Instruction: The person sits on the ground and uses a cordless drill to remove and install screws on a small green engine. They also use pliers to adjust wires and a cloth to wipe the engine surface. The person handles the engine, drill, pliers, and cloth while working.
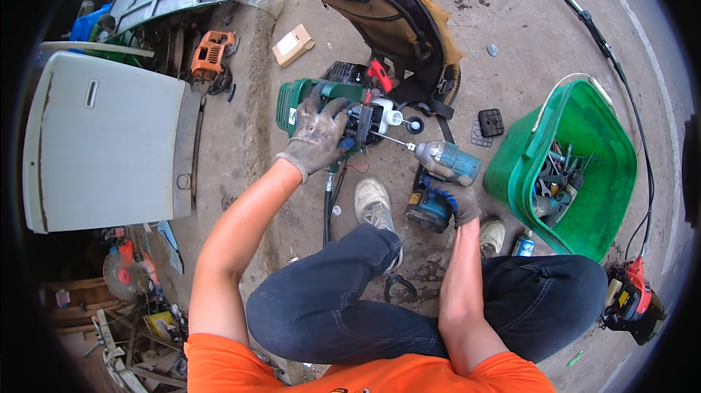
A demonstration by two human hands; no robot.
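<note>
My right hand point(460, 201), in a dark grey and blue glove, grips a teal cordless impact driver point(454, 162) with a battery at its base. A long thin bit point(393, 139) runs from the driver to the side of a small green-cased engine point(292, 93). Whether its tip sits in a screw is too small to tell. My left hand point(320, 134), in a dirty grey glove, is closed over the engine beside its exposed black parts. A white tank neck point(394, 117) sticks out there, with a dark round cap point(415, 125) next to it.
The engine joins a brown padded backpack frame point(394, 17). On the right stands a green bucket point(504, 152) of tools. A black filter cover point(491, 122), spray can point(524, 244), small box point(293, 46) and orange housing point(212, 53) lie around. A white metal panel point(109, 141) is left.
</note>
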